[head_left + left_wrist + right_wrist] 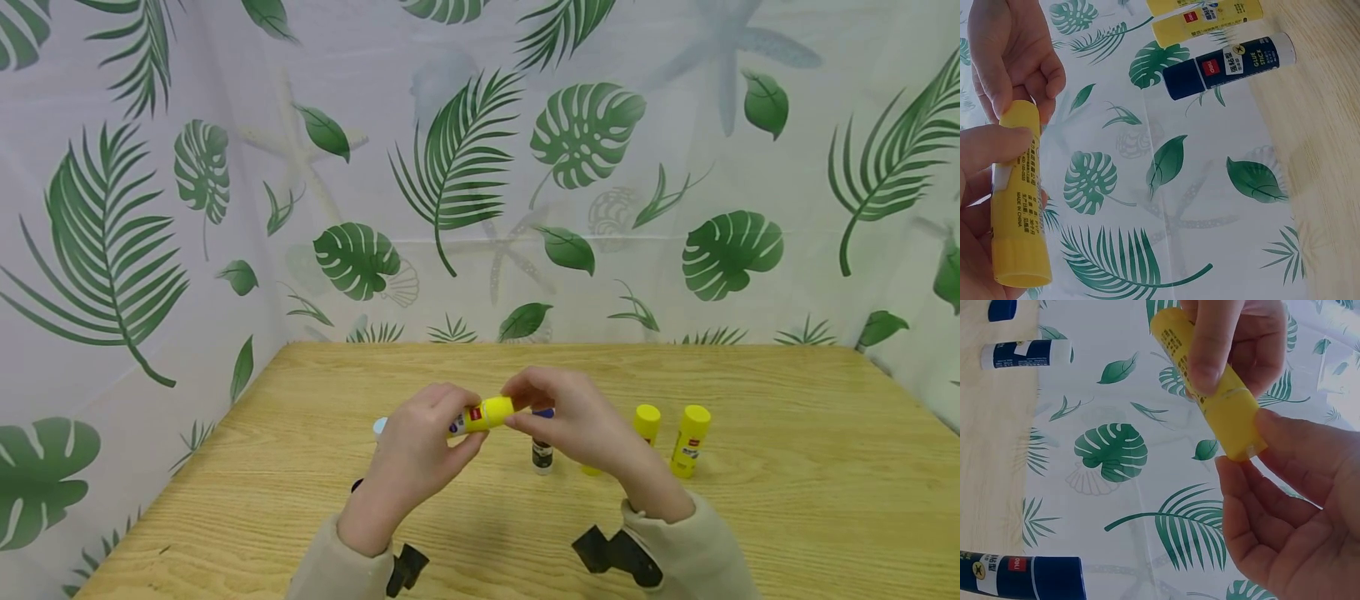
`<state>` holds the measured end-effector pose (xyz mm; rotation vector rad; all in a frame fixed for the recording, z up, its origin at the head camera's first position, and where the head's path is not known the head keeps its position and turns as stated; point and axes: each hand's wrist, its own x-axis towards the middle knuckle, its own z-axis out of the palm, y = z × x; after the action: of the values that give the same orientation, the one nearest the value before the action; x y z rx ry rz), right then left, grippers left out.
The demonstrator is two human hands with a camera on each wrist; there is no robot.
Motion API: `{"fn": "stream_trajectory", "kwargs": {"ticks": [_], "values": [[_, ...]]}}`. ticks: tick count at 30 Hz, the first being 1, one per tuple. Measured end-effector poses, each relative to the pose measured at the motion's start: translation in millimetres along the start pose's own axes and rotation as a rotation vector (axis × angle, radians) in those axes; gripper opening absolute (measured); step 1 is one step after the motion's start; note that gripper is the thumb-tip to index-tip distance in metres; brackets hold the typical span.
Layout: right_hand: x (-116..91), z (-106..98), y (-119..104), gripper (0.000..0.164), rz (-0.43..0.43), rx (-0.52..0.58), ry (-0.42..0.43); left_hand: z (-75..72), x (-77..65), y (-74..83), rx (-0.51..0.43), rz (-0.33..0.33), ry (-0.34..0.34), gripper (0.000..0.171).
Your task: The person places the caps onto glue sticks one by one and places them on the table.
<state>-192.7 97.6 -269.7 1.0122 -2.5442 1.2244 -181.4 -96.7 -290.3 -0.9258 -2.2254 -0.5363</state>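
Note:
My left hand grips a yellow glue stick round its barrel, the thumb lying along the printed label. The stick is tilted, its yellow cap towards the right. With thumb and fingertips, my right hand pinches the cap end, which is still on the barrel. In the right wrist view the thumb and fingers of that hand meet the cap from both sides. Behind the right hand a dark blue glue stick stands upright, partly hidden.
Two yellow glue sticks stand at the right, one in full view, the other partly behind my right arm. Left of the hands, a navy and white glue stick stands near a blue cap. A leaf-patterned cloth hangs behind the wooden table.

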Motion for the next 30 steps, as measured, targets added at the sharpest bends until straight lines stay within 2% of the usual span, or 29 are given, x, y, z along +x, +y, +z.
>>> {"fn": "stream_trajectory", "kwargs": {"ticks": [10,16,24,30], "values": [[-0.6,0.9,-2.5,0.019,0.037,0.083,0.009,-3.4,0.1,1.8,-0.01,0.037,0.054,0.026],[-0.9,1.0,-3.7,0.019,0.059,0.112,0.012,-3.7,0.8,2.7,-0.021,0.039,0.064,0.026],[0.3,4.7,-6.1,0.018,0.051,0.15,0.054,-3.5,0.4,4.9,-0.034,-0.034,0.038,0.024],[0.8,9.2,-9.8,0.02,0.005,0.094,0.125,-3.0,-0.2,7.3,-0.06,-0.113,-0.019,0.026]]}}
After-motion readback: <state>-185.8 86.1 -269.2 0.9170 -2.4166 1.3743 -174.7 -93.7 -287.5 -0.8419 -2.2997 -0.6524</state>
